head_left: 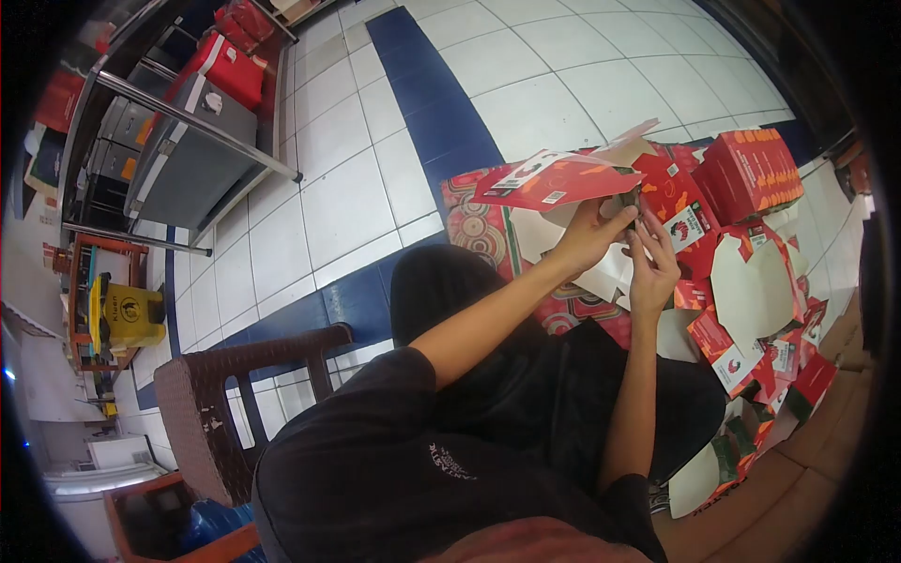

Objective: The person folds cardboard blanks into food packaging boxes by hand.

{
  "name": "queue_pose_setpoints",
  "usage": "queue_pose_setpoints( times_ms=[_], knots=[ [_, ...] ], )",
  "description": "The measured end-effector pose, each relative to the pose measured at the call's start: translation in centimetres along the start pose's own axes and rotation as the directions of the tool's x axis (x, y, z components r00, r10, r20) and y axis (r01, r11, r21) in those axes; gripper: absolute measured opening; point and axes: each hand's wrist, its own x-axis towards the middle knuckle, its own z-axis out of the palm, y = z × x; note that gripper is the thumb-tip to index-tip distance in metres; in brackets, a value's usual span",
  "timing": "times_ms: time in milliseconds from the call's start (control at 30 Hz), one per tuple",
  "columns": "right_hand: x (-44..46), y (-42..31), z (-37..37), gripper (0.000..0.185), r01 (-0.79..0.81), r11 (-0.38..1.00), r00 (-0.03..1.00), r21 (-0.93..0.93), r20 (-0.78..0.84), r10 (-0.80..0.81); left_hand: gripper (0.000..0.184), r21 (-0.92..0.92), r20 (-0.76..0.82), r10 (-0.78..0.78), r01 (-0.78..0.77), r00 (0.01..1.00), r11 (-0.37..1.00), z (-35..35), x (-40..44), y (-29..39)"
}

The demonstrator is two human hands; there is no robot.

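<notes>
Both my hands are together at a partly folded red cardboard box [554,192] with printed labels and a pale inside. My left hand [593,236] is closed, its thumb and fingers pinching the edge of the box near a dark corner flap. Right beside it, my right hand [654,266] has its fingers bent and pressed to the same spot. The exact fold between the fingertips is hidden. More red cardboard with a printed label [687,225] lies just past my right hand.
A closed red box [748,176] stands at the far right. Several opened red cartons [751,286] are heaped beside my right arm. A patterned red cloth [481,230] lies under the work. A brown chair [202,422], a grey case [192,159] and a yellow bin [127,314] are at the left.
</notes>
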Motion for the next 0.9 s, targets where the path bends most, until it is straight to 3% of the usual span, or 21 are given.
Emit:
queue_pose_setpoints(
  times_ms=[133,267,333,367,433,467,533,567,633,700,767,833,900],
  knots=[
    [0.2,0.4,-0.2,0.025,-0.13,0.967,0.991,0.218,0.01,0.131,0.059,-0.04,0.007,-0.052,0.053,0.999,0.998,0.2,-0.1,0.5],
    [0.1,1.9,-0.4,0.034,-0.138,0.961,0.99,0.239,0.053,0.129,0.057,-0.022,0.043,-0.047,0.048,0.998,0.999,-0.1,0.1,1.1],
    [0.2,1.6,-0.1,0.045,-0.21,0.927,0.978,0.31,0.053,0.204,0.057,0.183,0.157,0.005,-0.034,0.988,0.983,-0.4,-0.3,1.8],
    [0.3,1.5,-0.3,0.045,-0.212,0.927,0.977,0.309,0.055,0.205,0.057,0.182,0.155,0.004,-0.033,0.988,0.983,-0.6,-0.3,1.9],
    [0.7,1.4,-1.0,0.043,-0.153,0.944,0.968,0.293,0.236,0.083,0.052,0.334,0.111,0.054,-0.089,0.992,0.938,-1.0,-0.1,2.0],
    [1.0,1.6,-1.6,0.043,-0.155,0.944,0.968,0.292,0.236,0.086,0.052,0.333,0.11,0.052,-0.086,0.993,0.939,-1.3,0.2,2.0],
    [1.9,1.1,-2.6,0.038,-0.131,0.975,0.96,0.178,0.267,0.08,0.041,0.572,0.166,0.149,-0.218,0.975,0.791,-1.7,0.4,3.1],
    [1.9,0.9,-2.7,0.038,-0.133,0.976,0.961,0.174,0.262,0.084,0.041,0.569,0.17,0.144,-0.216,0.975,0.794,-1.8,0.2,3.6],
    [2.1,-0.8,-2.1,0.041,-0.166,0.951,0.986,0.26,0.06,0.156,0.031,0.767,0.255,0.019,-0.214,0.967,0.605,-1.5,-0.3,5.6],
    [2.2,1.0,-2.8,0.041,-0.169,0.951,0.985,0.258,0.06,0.159,0.03,0.779,0.282,-0.043,-0.202,0.958,0.593,-1.5,-0.6,5.9],
    [2.2,2.4,-3.5,0.037,-0.052,0.993,0.981,-0.106,0.179,0.071,0.03,0.784,0.435,0.01,-0.384,0.9,0.487,-1.9,-0.7,5.0],
    [2.1,1.0,-3.0,0.035,-0.015,0.991,0.987,-0.137,0.159,0.036,0.03,0.8,0.437,-0.036,-0.37,0.899,0.472,-2.1,-0.6,4.9],
    [2.1,1.0,-3.1,0.032,-0.159,0.98,0.957,-0.118,0.226,0.183,0.031,0.817,0.435,-0.08,-0.356,0.897,0.453,-2.6,-0.4,5.1]
  ],
)
